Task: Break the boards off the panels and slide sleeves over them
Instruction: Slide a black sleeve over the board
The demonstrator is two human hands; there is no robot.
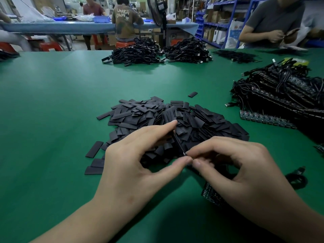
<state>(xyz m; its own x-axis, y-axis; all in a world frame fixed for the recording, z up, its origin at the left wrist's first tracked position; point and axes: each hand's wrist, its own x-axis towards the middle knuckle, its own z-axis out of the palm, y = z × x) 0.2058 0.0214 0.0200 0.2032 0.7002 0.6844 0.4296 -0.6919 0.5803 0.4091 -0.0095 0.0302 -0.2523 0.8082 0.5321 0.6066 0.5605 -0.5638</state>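
Note:
A heap of flat black sleeves [175, 120] lies on the green table [52, 102] in front of me. My left hand [138, 163] pinches a thin black sleeve [178, 143] between thumb and forefinger, edge-on to the camera. My right hand [236, 171] meets it from the right, thumb and fingers closed on the near end of the same piece, where a small board seems to enter the sleeve. A dark panel of boards [210, 193] lies under my right palm, partly hidden. A stack of panels with black cables [280, 99] sits at the right.
Two piles of finished black cables [157, 51] lie at the far side of the table. A person [273, 20] works at the far right corner. Loose sleeves [94, 149] lie left of the heap. A coiled cable [298, 179] rests by my right hand.

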